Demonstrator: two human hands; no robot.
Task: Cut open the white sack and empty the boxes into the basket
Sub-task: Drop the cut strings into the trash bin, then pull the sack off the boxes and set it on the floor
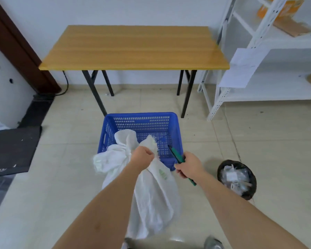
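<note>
Two hands busy, both gripping. Left hand (142,157) is fisted round the gathered neck of the white sack (154,194), holding it up off the floor tiles (61,194). Right hand (188,166) is wrapped round green-handled scissors (178,159), blades pointing up-left toward the neck, not touching the fabric. Can't tell if the blades are parted.

Sack stands right in front of the person, its tied top leaning over the near rim of the blue basket (176,133). No boxes visible; presumably still inside the sack.

Step, my read: the cut, not yet begun. Next move needs the blades brought across to the fabric just beside the left fist, keeping the cloth taut and the knuckles out of the blade path. Then tip over the rim.

Room: basket interior looks free beyond the sack top. Black bin (237,178) sits near on the right, well apart from the scissors. Dark mat (11,150) off left. Farther back, wooden table (133,47) with legs just behind the basket's far rim, white shelving (258,51) far right.
</note>
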